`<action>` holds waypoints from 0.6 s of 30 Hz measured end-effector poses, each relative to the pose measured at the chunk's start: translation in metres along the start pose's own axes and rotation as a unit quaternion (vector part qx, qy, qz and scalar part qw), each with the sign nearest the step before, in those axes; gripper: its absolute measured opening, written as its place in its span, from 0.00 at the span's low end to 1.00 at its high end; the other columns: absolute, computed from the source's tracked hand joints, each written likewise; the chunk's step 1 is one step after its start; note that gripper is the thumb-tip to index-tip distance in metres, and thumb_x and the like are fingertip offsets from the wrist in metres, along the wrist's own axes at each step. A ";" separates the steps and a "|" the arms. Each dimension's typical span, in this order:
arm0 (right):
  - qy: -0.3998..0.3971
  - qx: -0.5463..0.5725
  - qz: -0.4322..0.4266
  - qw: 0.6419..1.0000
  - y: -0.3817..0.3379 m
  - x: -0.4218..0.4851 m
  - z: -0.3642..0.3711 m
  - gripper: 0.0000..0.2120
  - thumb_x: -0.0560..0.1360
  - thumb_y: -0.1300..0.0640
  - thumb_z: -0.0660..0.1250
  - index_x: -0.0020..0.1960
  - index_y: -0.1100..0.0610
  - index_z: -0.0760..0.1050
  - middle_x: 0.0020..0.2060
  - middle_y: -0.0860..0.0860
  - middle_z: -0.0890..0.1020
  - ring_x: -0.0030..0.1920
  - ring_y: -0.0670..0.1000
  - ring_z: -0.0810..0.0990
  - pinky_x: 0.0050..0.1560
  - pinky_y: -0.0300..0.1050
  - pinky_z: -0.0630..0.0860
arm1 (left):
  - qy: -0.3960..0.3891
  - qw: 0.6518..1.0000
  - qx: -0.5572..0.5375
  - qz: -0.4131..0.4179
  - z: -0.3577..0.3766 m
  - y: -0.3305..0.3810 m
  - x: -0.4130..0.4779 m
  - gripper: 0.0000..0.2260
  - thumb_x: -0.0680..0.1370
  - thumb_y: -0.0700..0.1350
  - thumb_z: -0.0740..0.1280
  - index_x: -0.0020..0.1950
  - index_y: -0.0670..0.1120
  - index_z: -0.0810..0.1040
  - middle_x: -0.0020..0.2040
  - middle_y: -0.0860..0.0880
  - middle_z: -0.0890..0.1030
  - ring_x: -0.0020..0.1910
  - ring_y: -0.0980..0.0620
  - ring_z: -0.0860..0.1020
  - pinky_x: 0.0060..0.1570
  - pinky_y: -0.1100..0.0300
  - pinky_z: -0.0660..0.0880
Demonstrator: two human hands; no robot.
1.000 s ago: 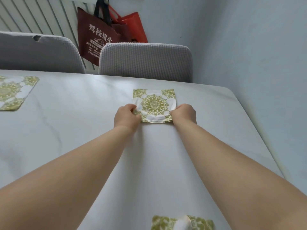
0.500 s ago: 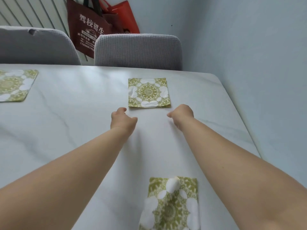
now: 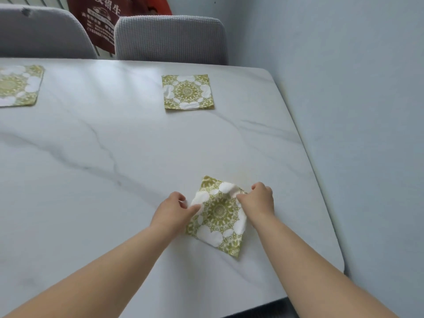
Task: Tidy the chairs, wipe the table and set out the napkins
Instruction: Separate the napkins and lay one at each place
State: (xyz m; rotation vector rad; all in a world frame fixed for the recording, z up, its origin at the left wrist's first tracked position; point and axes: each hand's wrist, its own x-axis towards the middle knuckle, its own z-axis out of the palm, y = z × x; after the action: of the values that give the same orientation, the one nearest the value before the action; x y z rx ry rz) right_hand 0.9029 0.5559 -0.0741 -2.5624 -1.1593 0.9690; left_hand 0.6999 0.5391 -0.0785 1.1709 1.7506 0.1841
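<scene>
A green-and-white patterned napkin (image 3: pixel 218 216) lies crooked and rumpled on the white marble table (image 3: pixel 114 157), near its right front side. My left hand (image 3: pixel 173 211) pinches its left corner and my right hand (image 3: pixel 259 199) pinches its upper right edge, which is puckered up. A second napkin (image 3: pixel 187 91) lies flat and square near the far edge, in front of a grey chair (image 3: pixel 171 40). A third napkin (image 3: pixel 18 86) lies at the far left, partly cut off by the frame, in front of another grey chair (image 3: pixel 43 35).
A pale wall (image 3: pixel 355 111) runs close along the table's right edge. Dark red and red bags (image 3: pixel 101 21) hang behind the chairs, by a radiator. The table's rounded front right corner (image 3: pixel 339 267) is near my right forearm.
Both hands let go of the far napkin, drew back toward me and took hold of the near napkin. My view tipped downward, bringing the near napkin fully into sight.
</scene>
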 end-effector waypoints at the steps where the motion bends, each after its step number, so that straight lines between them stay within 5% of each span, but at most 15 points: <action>1: 0.017 0.013 0.001 1.000 0.007 -0.007 0.004 0.25 0.73 0.54 0.69 0.66 0.62 0.67 0.64 0.57 0.68 0.62 0.58 0.72 0.58 0.49 0.71 | -0.005 1.000 0.004 0.005 0.005 -0.005 -0.005 0.21 0.72 0.56 0.70 0.60 0.48 0.71 0.50 0.53 0.78 0.49 0.51 0.78 0.50 0.56 0.76; 5: 0.070 0.101 0.082 0.989 0.024 -0.028 0.010 0.28 0.72 0.55 0.72 0.66 0.64 0.66 0.64 0.60 0.66 0.61 0.61 0.72 0.58 0.52 0.73 | -0.019 0.999 0.030 0.013 0.018 -0.014 -0.019 0.16 0.72 0.54 0.70 0.56 0.50 0.74 0.50 0.51 0.80 0.50 0.49 0.78 0.47 0.57 0.75; 9: -0.038 0.117 0.157 0.980 0.036 -0.045 0.025 0.16 0.67 0.55 0.75 0.51 0.62 0.78 0.52 0.58 0.79 0.41 0.55 0.79 0.43 0.47 0.78 | -0.022 1.000 0.002 0.005 0.019 -0.012 -0.020 0.10 0.73 0.53 0.71 0.44 0.47 0.78 0.38 0.50 0.79 0.39 0.50 0.77 0.38 0.59 0.70; 12: -0.080 0.266 0.136 0.951 0.030 -0.056 0.027 0.07 0.68 0.66 0.71 0.39 0.63 0.73 0.40 0.59 0.80 0.37 0.55 0.79 0.36 0.47 0.77 | -0.023 0.994 -0.103 0.000 0.013 -0.005 -0.019 0.08 0.73 0.47 0.72 0.38 0.46 0.75 0.35 0.48 0.76 0.34 0.50 0.73 0.36 0.60 0.69; 15: -0.122 0.413 0.091 0.898 0.011 -0.065 0.013 0.11 0.72 0.72 0.66 0.41 0.58 0.68 0.38 0.58 0.78 0.36 0.55 0.78 0.36 0.47 0.78 | -0.031 0.955 -0.296 0.000 -0.001 0.003 -0.022 0.07 0.72 0.39 0.71 0.40 0.46 0.73 0.43 0.43 0.77 0.41 0.46 0.76 0.44 0.52 0.76; 18: -0.077 0.433 0.007 0.898 -0.006 -0.061 -0.001 0.15 0.70 0.72 0.69 0.41 0.56 0.67 0.38 0.56 0.77 0.37 0.53 0.77 0.41 0.48 0.76 | 0.042 0.943 -0.325 0.062 -0.019 0.006 -0.034 0.11 0.65 0.42 0.71 0.43 0.50 0.71 0.41 0.48 0.76 0.40 0.48 0.75 0.44 0.53 0.73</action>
State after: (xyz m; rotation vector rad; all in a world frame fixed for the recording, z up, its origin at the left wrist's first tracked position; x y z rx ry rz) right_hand 0.8700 0.5159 -0.0410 -1.7914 -0.5247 1.3233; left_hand 0.6901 0.5228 -0.0440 0.7846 1.5077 0.8324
